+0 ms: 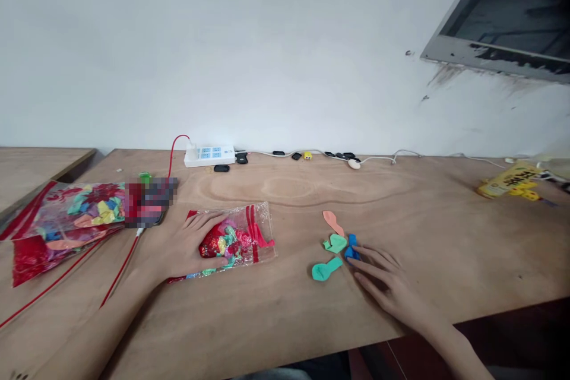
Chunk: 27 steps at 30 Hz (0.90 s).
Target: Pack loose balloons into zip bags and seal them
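My left hand [189,247] lies spread on the left end of a clear, red-striped plastic bag [262,231] with colourful balloons inside. Its fingers are apart. To the right, my right hand [383,276] has its fingers spread, with the fingertips touching a blue balloon [351,248] on the table. Beside that balloon lie a light green balloon [336,243], a teal balloon [326,269] and, farther back, a salmon-coloured balloon [333,222].
A second bag of balloons [62,219] and a blurred-out phone-like object [154,202] with red cables lie at left. A power strip [209,155], small black pieces [221,168] and a white cord line the wall. A yellow package [507,180] is at right.
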Available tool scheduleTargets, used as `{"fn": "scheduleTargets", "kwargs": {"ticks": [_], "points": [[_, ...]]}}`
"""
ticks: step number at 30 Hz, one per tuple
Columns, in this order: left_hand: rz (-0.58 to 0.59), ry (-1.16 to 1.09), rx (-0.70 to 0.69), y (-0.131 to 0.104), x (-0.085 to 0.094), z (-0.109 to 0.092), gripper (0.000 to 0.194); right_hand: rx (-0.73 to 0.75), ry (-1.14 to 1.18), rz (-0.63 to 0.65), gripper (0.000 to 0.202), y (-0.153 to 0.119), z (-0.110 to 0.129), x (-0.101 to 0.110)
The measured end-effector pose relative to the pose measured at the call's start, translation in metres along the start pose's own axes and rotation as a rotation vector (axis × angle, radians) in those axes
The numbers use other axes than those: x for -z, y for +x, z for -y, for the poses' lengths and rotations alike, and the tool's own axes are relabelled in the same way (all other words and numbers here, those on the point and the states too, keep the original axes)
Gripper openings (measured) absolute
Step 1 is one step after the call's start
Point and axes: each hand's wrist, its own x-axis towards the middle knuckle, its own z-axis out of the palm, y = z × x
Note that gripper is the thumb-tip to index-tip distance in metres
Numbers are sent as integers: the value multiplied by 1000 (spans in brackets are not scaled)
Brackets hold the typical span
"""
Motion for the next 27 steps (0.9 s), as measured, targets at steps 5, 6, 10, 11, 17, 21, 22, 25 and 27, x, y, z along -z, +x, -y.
{"fn": "scheduleTargets", "kwargs": {"ticks": [5,6,10,11,17,21,22,25,27], "points": [[-17,1,-28,0,-2,1,97,-31,47,-92,31,-4,1,-13],[-15,7,-28,0,-2,1,96,-45,53,-114,28,-3,1,-15],[-13,19,-19,0,0,-1,94,-194,117,-248,25,9,6,-16],[-11,17,-16,0,0,-1,94,-260,158,-304,27,13,9,-16],[18,30,-14,0,0,0,93,-504,286,-490,32,37,32,-24],[11,36,-13,0,-1,1,94,-204,93,-271,31,42,50,-33],[14,35,-12,0,-2,2,94,-134,43,-212,32,42,54,-34],[17,25,-18,0,-3,4,95,4,-78,-92,33,37,62,-33],[16,28,-18,-1,-3,3,95,27,-128,-70,33,33,65,-32]]}}
